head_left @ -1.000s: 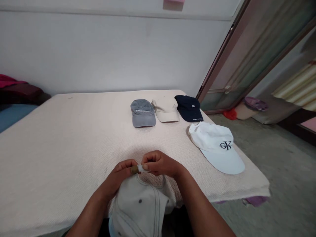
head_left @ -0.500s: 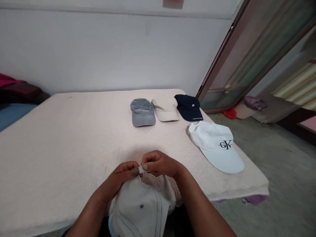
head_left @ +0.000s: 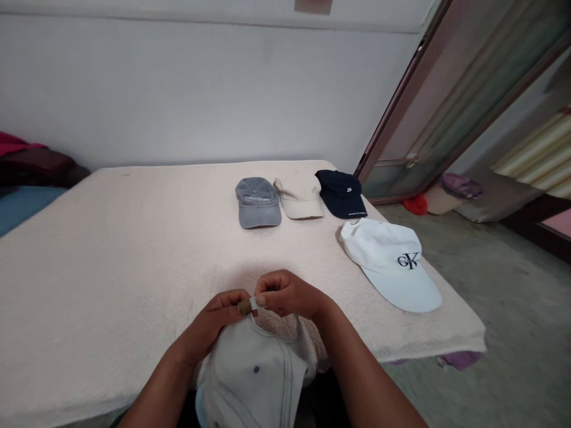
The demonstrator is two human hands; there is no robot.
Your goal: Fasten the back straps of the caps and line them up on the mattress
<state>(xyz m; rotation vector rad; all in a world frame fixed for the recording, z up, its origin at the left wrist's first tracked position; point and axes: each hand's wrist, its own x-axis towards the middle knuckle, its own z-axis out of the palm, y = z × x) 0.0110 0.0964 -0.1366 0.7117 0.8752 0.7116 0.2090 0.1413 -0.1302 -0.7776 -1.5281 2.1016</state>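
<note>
A light grey cap lies at the bottom centre, its back opening facing away from me. My left hand pinches the cap's back strap near a brownish piece. Close beside it on the right, my right hand grips the whitish strap end between thumb and fingers. Farther back sit a grey-blue cap, a beige cap and a navy cap in a row. A white cap with black letters rests to the right, its brim toward the lower right.
The caps rest on a bed-like surface with a pale textured cover. Behind it stands a white wall. Dark red and blue items are at the far left. On the right are a framed door and grey floor.
My right hand has shifted very slightly left toward my left hand, and less of the whitish strap shows between them. The other caps have not moved.
</note>
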